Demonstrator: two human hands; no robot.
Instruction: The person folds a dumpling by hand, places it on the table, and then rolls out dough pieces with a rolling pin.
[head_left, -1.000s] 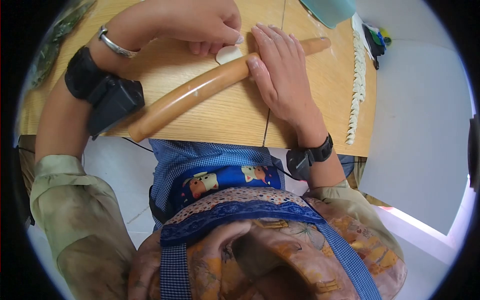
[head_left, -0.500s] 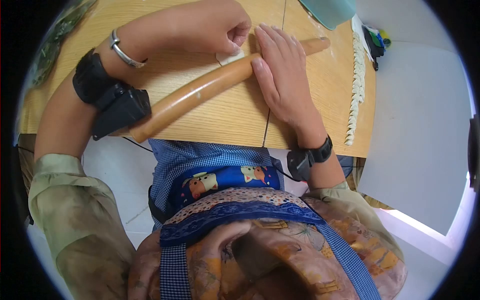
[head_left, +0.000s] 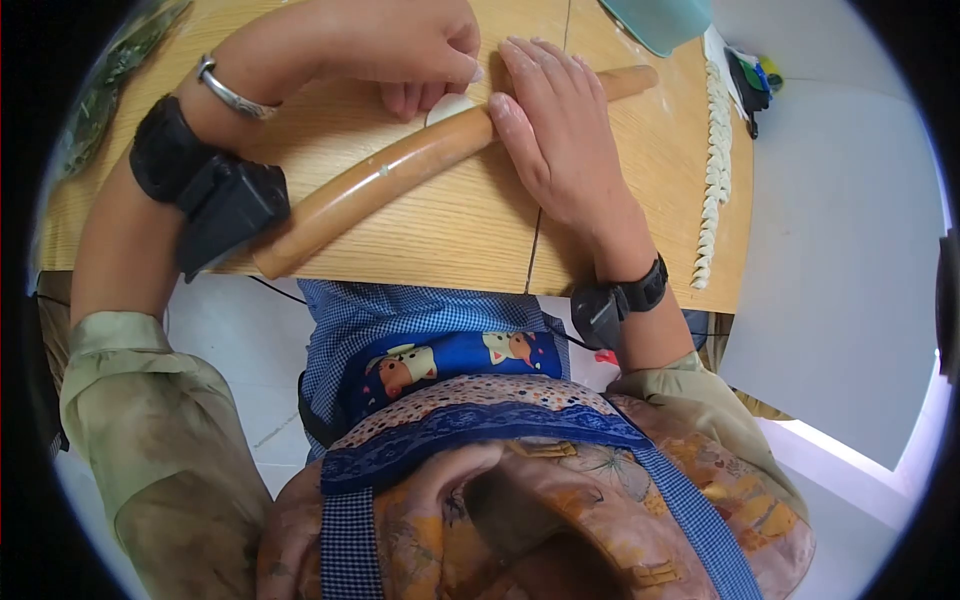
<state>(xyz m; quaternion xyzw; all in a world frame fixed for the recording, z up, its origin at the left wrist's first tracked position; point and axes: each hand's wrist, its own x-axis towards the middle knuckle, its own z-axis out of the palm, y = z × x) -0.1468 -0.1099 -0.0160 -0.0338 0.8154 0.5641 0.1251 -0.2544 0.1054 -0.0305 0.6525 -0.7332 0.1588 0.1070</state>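
Observation:
A long wooden rolling pin [head_left: 385, 172] lies slantwise over the wood-grain table. My right hand [head_left: 562, 135] rests palm down across it, fingers stretched over the far side and thumb along the near side. A small pale round of dough [head_left: 449, 109] shows just beyond the pin, its lower edge hidden behind the wood. My left hand [head_left: 425, 55] is curled over the dough's far side, with fingertips at its upper left edge and the thumb raised off it. Flour whitens the fingertips of my right hand.
A line of overlapping dough pieces [head_left: 713, 170] runs along the table's right edge. At the back stands a teal container [head_left: 660, 22]. A clear bag with green contents [head_left: 120, 85] lies at the far left. Black wrist devices sit on both my arms.
The rolling pin and my right hand have shifted slightly toward the upper left. My left hand has moved left, its thumb lifting off the dough and more fingertips showing beneath it.

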